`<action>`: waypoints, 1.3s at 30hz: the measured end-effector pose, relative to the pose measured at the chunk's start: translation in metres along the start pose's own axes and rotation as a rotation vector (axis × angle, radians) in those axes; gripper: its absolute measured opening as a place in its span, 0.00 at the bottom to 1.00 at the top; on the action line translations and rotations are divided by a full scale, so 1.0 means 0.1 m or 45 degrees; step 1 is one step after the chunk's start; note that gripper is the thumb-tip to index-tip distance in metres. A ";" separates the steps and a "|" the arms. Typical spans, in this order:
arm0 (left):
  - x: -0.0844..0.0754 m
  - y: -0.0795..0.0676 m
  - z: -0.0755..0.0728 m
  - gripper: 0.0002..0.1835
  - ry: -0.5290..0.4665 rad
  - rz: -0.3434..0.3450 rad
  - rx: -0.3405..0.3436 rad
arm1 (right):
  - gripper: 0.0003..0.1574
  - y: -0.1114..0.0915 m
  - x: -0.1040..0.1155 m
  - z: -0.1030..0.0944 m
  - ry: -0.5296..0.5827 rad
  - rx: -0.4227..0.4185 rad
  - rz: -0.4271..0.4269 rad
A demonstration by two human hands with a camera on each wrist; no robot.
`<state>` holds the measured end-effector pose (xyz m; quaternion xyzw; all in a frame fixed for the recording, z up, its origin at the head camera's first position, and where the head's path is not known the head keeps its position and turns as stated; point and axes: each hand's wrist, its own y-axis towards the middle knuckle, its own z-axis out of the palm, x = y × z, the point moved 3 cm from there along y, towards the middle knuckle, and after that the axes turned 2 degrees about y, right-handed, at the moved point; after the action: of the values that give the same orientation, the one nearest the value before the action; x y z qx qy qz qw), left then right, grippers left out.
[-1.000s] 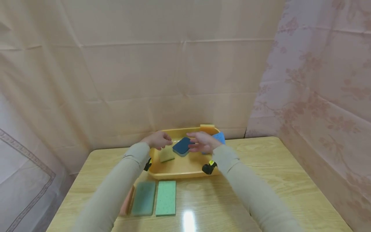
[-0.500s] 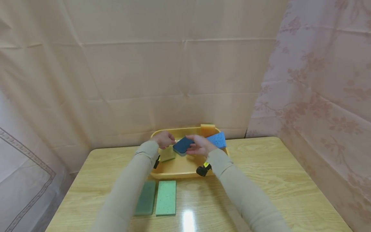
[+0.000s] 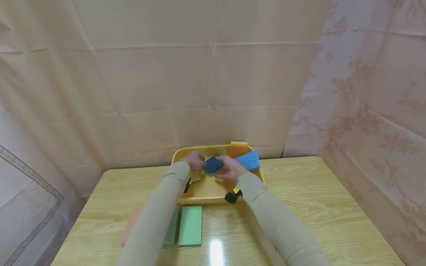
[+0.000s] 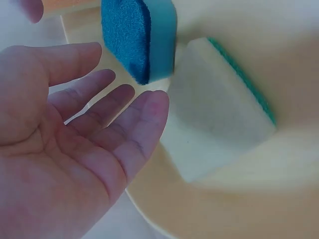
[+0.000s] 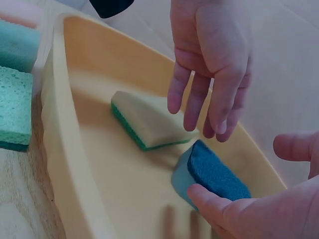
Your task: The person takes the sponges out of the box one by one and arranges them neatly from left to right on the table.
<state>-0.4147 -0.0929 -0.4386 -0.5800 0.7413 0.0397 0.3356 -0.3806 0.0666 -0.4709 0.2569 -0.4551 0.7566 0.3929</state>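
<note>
At the centre of the head view, a person's left hand [image 3: 194,160] and right hand [image 3: 230,168], fingers loosely extended, flank a dark-blue-topped sponge [image 3: 212,164] inside a yellow tray [image 3: 207,200].

No txt, labels, brands, nos. or signs could be read anywhere, incl. the head view and both the L & R wrist views.
</note>
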 end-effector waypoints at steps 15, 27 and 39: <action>0.01 0.15 0.13 0.26 0.006 -0.025 -0.003 | 0.40 0.03 -0.09 -0.09 0.131 -0.073 0.015; 0.01 0.15 0.12 0.28 0.056 -0.044 -0.002 | 0.46 0.05 -0.15 -0.06 0.117 -0.082 0.048; -0.02 0.09 0.14 0.26 0.065 -0.032 -0.019 | 0.44 0.05 -0.15 -0.09 0.076 -0.093 0.055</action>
<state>-0.4161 -0.0820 -0.4509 -0.5924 0.7419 0.0262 0.3129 -0.3765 0.0679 -0.4882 0.2099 -0.4759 0.7551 0.3992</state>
